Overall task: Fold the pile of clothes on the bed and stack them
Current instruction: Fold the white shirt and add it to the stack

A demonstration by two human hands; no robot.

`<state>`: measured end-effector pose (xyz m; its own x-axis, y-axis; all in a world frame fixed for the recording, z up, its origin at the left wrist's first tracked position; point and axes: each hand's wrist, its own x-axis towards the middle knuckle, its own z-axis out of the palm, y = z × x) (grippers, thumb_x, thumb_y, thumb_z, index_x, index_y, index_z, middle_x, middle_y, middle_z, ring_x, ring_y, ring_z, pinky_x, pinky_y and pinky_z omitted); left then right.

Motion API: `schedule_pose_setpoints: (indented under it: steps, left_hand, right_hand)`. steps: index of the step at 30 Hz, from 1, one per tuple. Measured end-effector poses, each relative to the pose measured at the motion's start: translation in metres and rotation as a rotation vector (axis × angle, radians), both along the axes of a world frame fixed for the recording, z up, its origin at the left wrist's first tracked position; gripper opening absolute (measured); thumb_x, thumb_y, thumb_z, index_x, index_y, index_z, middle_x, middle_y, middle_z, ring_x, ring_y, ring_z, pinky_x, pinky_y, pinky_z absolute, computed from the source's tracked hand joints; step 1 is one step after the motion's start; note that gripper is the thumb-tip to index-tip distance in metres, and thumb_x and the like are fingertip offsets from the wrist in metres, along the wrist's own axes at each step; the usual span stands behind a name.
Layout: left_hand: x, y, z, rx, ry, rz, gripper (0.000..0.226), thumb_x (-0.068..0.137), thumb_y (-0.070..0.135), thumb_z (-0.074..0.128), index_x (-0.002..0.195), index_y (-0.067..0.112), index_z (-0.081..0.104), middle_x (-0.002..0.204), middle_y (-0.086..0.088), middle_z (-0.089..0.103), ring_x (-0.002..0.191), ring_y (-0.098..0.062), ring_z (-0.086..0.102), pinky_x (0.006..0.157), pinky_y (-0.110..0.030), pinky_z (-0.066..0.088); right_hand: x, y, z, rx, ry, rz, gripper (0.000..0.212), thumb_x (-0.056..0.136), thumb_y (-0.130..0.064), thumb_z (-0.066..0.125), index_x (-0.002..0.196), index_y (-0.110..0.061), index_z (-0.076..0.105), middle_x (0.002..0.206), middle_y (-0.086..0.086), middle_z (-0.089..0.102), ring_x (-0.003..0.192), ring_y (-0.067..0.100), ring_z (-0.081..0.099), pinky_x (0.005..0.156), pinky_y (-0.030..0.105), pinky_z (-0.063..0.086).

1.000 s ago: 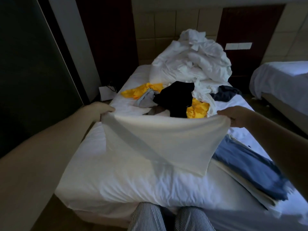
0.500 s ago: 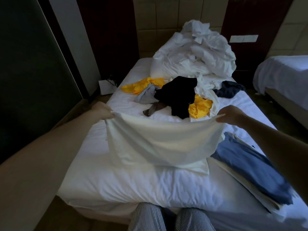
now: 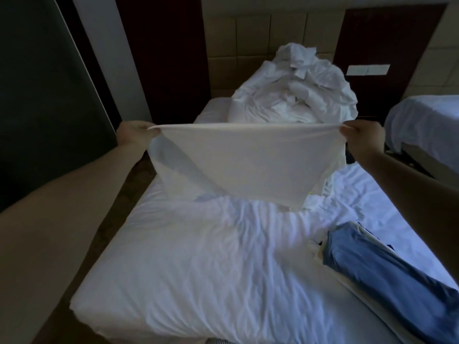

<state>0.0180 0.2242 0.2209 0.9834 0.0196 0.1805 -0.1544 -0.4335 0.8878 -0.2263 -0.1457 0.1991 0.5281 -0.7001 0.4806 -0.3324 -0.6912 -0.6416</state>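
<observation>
At the bottom of the frame, the bed (image 3: 198,269) shows a wrinkled white sheet. At lower right a folded blue garment (image 3: 387,274) lies on it, with a pale layer showing at its edge. Mid-frame, a cream-white cloth (image 3: 248,165) is held in the air above the bed, its top edge pulled taut and level. The rest hangs in a tapering drape toward the sheet, and the dim light hides what kind of garment it is. The left hand (image 3: 135,135) pinches one top corner with curled fingers, and the right hand (image 3: 360,135) pinches the other. Behind, at upper centre, a heap of white bedding (image 3: 293,95) sits against a padded headboard (image 3: 248,38). A second bed (image 3: 422,120) stands at the right edge.
</observation>
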Motion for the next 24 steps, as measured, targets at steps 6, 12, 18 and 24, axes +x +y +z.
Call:
schedule_pose_setpoints:
  steps: [6,12,18,24]
  left_hand:
    - [-0.013,0.040,-0.034,-0.143,0.386,-0.062,0.040,0.072,0.024,0.077,0.109,0.012,0.069,0.108,-0.007,0.063,0.099,-0.022,0.060,0.091,-0.034,0.051]
    - [-0.075,0.080,-0.134,0.162,0.631,-0.103,0.018,0.090,0.025,0.059,0.098,0.010,0.053,0.096,-0.012,0.048,0.086,-0.026,0.048,0.078,-0.032,0.041]
    - [-0.132,0.108,-0.242,0.409,0.886,-0.099,0.028,0.091,0.029,0.060,0.102,0.003,0.056,0.074,-0.007,0.042,0.063,-0.017,0.037,0.059,-0.027,0.031]
    - [-0.144,0.119,-0.260,0.053,0.910,-0.079,0.041,0.098,0.011,0.049,0.137,0.004,0.040,0.132,-0.017,0.047,0.116,-0.033,0.051,0.098,-0.044,0.040]
  right_hand:
    - [-0.026,0.020,-0.048,0.488,-0.165,0.070,0.025,0.088,-0.003,0.058,0.112,0.000,0.065,0.067,-0.007,0.063,0.055,-0.002,0.054,0.056,0.008,0.039]
    - [-0.083,0.068,-0.172,0.782,0.087,0.107,0.025,0.088,0.007,0.051,0.109,-0.004,0.060,0.052,-0.002,0.062,0.035,-0.005,0.049,0.038,0.004,0.035]
    - [-0.121,0.108,-0.256,1.017,0.325,0.050,0.020,0.093,0.001,0.044,0.110,-0.002,0.054,0.076,0.017,0.051,0.057,0.016,0.036,0.054,0.023,0.023]
    - [-0.133,0.118,-0.263,0.954,0.459,0.068,0.012,0.092,0.000,0.051,0.080,-0.001,0.051,0.067,0.007,0.035,0.057,0.014,0.030,0.052,0.025,0.022]
